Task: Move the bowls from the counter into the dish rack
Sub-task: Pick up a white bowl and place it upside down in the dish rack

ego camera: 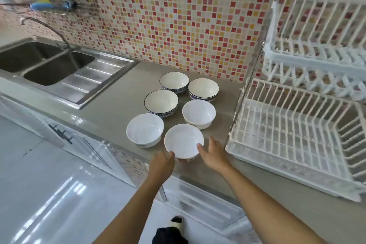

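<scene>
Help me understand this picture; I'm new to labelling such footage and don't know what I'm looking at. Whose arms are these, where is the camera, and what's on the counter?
There is no machine here. A person wears a wide-angle camera on the head, so you look forward and down along their own bare arms. That explains the bent edges.

The left hand and right hand touch opposite sides of the nearest bowl; whether it is lifted off the counter cannot be told. Five other bowls stand upright behind it, three with blue patterns outside. To the right stands a white two-tier dish rack, with no dishes in it. To the left is a steel double sink with a tap.
</scene>
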